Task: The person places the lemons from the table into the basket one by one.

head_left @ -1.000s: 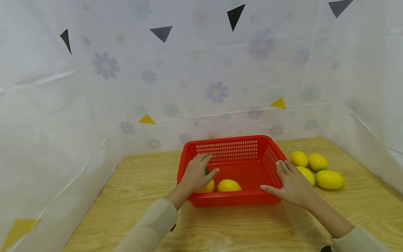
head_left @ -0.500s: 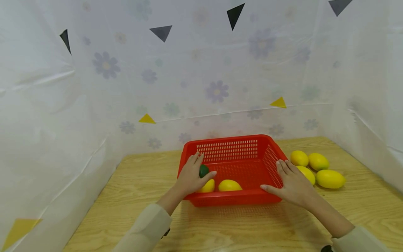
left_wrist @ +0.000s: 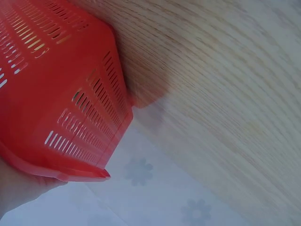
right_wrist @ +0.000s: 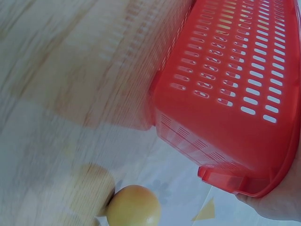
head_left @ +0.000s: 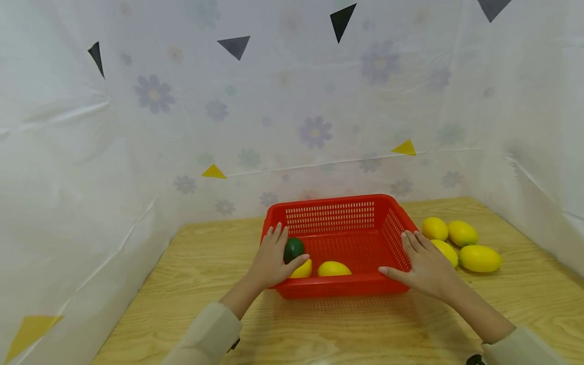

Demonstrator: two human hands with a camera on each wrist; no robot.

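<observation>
A red slotted plastic basket sits on the wooden table, two yellow lemons near its front wall. Beside them lies a dark green rounded fruit, partly covered by my left hand. That hand rests over the basket's left rim with fingers straight and thumb spread inward. My right hand lies on the right rim, fingers extended, thumb along the front edge. Both wrist views show the basket's outer walls from below, with only part of the left hand and right hand at the rim.
Several more lemons lie on the table just right of the basket, one of them partly behind my right hand. A white flowered sheet hangs behind and along both sides.
My left hand has moved left from over the dark green fruit to the basket's left rim, so more of the fruit shows. The right hand stays in place.
</observation>
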